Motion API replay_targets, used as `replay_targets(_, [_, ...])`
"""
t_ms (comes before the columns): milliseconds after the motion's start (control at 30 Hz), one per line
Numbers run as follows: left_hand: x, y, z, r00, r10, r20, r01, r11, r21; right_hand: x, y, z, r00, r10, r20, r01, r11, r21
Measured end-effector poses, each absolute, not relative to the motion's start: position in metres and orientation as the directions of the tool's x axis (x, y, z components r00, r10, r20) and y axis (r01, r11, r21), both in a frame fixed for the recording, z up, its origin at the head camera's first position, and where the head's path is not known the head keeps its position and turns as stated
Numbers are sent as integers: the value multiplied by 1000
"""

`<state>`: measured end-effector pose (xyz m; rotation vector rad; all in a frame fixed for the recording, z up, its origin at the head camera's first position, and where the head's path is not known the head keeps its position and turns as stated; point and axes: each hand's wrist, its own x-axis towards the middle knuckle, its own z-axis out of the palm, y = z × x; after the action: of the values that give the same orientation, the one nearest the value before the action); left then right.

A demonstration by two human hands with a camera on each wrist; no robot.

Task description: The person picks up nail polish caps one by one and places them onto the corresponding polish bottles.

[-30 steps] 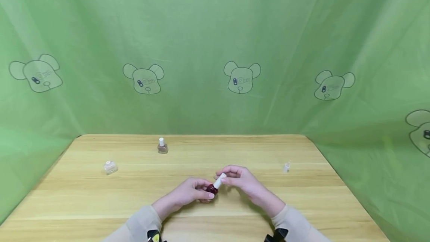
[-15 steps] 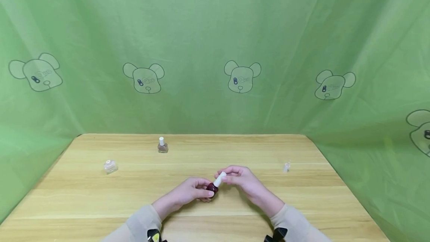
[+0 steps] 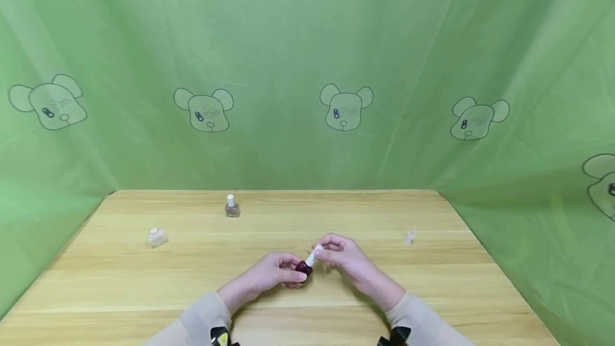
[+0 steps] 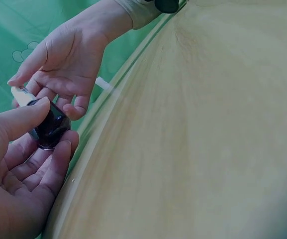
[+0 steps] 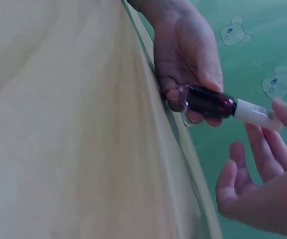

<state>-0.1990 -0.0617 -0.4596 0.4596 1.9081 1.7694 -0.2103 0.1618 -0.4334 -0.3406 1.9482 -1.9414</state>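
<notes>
Near the front middle of the table, my left hand [image 3: 271,274] holds a dark red nail polish bottle [image 5: 208,102] by its glass body, thumb on one side and fingers on the other. The bottle tilts, its white cap [image 5: 255,113] pointing up and to the right in the head view. My right hand [image 3: 349,258] pinches the cap's end between thumb and fingertips. In the right wrist view its other fingers are loosely bent. The cap is on the bottle; no gap shows between them. Part of the glass is hidden by my left fingers.
A nail polish bottle [image 3: 233,209] with a white cap stands at the back, left of centre. Farther left sits a clear glass bottle [image 3: 157,237] with a white top. A small clear and white object [image 3: 410,237] lies at right. A green curtain [image 3: 307,138] surrounds the table.
My right thumb has shifted over the end of the cap, which showed more fully half a second ago. The left hand keeps its hold, and the bottle has hardly moved.
</notes>
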Motion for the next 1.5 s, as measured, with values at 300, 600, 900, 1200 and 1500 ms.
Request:
replay_targets(300, [-201,-63,-459,-819,559,-129,-96,89,991,-214,167,-435,-856,-514,-56,48,29,-998])
replay_targets(600, [-199,-63,-458,-819,560,-127,-91,92,992,-211,161,-438,-910,-413,-21,-12,76,-997])
replay_targets(900, [-198,-61,-460,-822,557,-121,-74,106,992,-207,155,-435,-956,-289,-45,15,105,-994])
replay_targets(1200, [-199,-62,-460,-820,559,-122,-86,90,992,-210,160,-435,-894,-447,-27,-25,111,-994])
replay_targets(1500, [-200,-63,-459,-815,564,-135,-96,98,991,-212,163,-438,-878,-479,0,-60,109,-992])
